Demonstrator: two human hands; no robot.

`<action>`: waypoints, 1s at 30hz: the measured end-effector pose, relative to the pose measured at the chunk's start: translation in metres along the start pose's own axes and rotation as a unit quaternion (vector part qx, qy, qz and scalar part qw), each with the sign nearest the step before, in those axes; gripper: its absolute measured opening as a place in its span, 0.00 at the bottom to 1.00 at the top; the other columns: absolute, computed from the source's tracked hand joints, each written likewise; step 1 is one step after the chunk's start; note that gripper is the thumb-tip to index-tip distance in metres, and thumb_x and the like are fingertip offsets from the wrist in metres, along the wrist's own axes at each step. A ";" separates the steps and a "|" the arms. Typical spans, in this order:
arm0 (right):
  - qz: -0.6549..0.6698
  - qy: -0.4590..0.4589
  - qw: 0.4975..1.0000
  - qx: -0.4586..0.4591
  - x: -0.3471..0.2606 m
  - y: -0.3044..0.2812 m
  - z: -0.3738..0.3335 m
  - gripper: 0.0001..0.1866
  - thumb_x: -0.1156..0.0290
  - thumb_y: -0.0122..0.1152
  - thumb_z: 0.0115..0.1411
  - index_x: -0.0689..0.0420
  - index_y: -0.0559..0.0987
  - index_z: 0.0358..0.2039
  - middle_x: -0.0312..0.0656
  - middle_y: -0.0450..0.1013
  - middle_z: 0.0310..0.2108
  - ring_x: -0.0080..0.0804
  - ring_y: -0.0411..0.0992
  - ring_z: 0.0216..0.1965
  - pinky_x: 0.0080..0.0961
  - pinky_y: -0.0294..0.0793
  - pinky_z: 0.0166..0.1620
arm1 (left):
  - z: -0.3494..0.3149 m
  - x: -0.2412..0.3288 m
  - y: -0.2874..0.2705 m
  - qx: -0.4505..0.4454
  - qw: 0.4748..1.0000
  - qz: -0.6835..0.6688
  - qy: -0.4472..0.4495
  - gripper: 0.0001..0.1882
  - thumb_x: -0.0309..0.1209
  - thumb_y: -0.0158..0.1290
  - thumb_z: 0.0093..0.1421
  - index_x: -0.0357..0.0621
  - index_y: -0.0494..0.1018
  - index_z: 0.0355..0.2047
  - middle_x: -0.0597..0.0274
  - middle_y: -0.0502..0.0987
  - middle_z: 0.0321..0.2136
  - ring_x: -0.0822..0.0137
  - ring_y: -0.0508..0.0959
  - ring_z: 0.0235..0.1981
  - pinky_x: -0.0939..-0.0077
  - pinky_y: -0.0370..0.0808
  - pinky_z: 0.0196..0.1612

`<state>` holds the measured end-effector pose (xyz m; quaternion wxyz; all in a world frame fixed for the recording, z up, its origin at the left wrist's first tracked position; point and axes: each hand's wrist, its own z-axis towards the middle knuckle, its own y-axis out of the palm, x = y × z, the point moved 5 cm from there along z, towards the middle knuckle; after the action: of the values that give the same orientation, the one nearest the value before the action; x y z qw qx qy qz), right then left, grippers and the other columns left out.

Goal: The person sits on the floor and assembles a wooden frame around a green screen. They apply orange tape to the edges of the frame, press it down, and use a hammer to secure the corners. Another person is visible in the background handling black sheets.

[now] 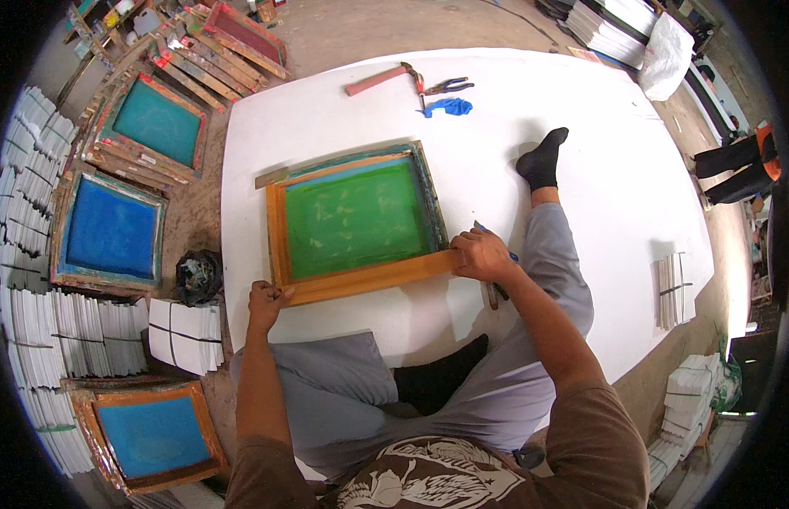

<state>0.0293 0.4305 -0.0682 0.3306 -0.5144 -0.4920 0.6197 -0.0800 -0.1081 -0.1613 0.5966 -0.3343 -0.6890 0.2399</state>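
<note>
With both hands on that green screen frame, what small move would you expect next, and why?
Probably the right hand slides its thin tool along the near rail of the orange wooden frame with green mesh. The tool tip sits at the frame's right corner, while the left hand steadies the opposite corner.

Orange wooden frame (360, 280), green mesh (356, 219); white board (581, 127); grey trousers (343, 382); black sock (543, 161)

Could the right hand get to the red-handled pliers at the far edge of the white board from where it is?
Probably not without leaning forward. The right hand rests on the green screen frame; the pliers lie well beyond it, though only bare white board lies between.
</note>
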 end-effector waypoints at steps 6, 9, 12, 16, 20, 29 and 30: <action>-0.122 0.036 0.989 -0.072 -0.009 0.013 0.013 0.21 0.60 0.72 0.49 0.51 0.80 0.43 0.40 0.80 0.40 0.42 0.77 0.48 0.48 0.71 0.58 | -0.004 0.018 -0.004 0.010 0.998 0.051 -0.032 0.27 0.53 0.70 0.53 0.37 0.79 0.28 0.53 0.72 0.46 0.53 0.77 0.45 0.62 0.75 0.49; -0.158 0.042 0.981 -0.106 -0.012 0.017 0.021 0.20 0.62 0.70 0.51 0.51 0.80 0.45 0.39 0.80 0.41 0.41 0.76 0.50 0.49 0.71 0.57 | -0.003 0.013 -0.003 0.025 0.990 0.133 0.034 0.28 0.55 0.69 0.53 0.37 0.80 0.28 0.52 0.73 0.46 0.53 0.77 0.46 0.61 0.75 0.49; -0.185 0.056 0.974 -0.119 -0.008 0.022 0.021 0.21 0.61 0.71 0.50 0.54 0.80 0.44 0.40 0.80 0.43 0.42 0.76 0.51 0.47 0.70 0.60 | -0.005 0.027 0.002 0.013 0.994 0.111 0.019 0.29 0.57 0.66 0.55 0.37 0.81 0.29 0.50 0.73 0.45 0.52 0.77 0.46 0.58 0.75 0.49; -0.199 0.072 0.969 -0.130 -0.012 0.028 0.029 0.23 0.60 0.72 0.50 0.55 0.79 0.45 0.42 0.80 0.46 0.43 0.74 0.54 0.46 0.67 0.64 | -0.008 0.020 -0.002 0.025 0.994 0.108 0.005 0.29 0.58 0.65 0.55 0.38 0.83 0.30 0.49 0.74 0.45 0.51 0.78 0.45 0.57 0.76 0.49; -0.207 0.086 0.966 -0.128 -0.017 0.031 0.027 0.26 0.60 0.72 0.50 0.56 0.78 0.48 0.44 0.80 0.47 0.45 0.73 0.56 0.46 0.66 0.65 | -0.007 0.023 -0.003 0.035 0.992 0.122 0.015 0.29 0.58 0.65 0.55 0.39 0.84 0.31 0.49 0.75 0.46 0.49 0.78 0.45 0.56 0.76 0.50; -0.133 0.040 0.989 -0.051 -0.017 0.022 0.012 0.50 0.55 0.79 0.46 0.50 0.64 0.68 0.49 0.73 0.55 0.51 0.67 0.62 0.50 0.61 0.69 | -0.013 0.037 -0.006 0.039 0.984 0.174 0.007 0.23 0.54 0.66 0.56 0.51 0.86 0.41 0.49 0.73 0.46 0.47 0.78 0.46 0.53 0.76 0.52; -0.097 0.015 0.994 -0.037 -0.028 0.005 0.012 0.52 0.54 0.80 0.46 0.48 0.62 0.69 0.49 0.72 0.56 0.50 0.66 0.63 0.50 0.60 0.69 | -0.015 0.030 -0.009 0.031 0.979 0.199 0.023 0.24 0.54 0.65 0.57 0.50 0.85 0.43 0.50 0.73 0.47 0.48 0.78 0.46 0.53 0.77 0.51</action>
<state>0.0253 0.4000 -0.0639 0.3774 -0.4852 -0.5574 0.5581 -0.0685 -0.0929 -0.1317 0.5629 -0.4517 -0.5870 0.3669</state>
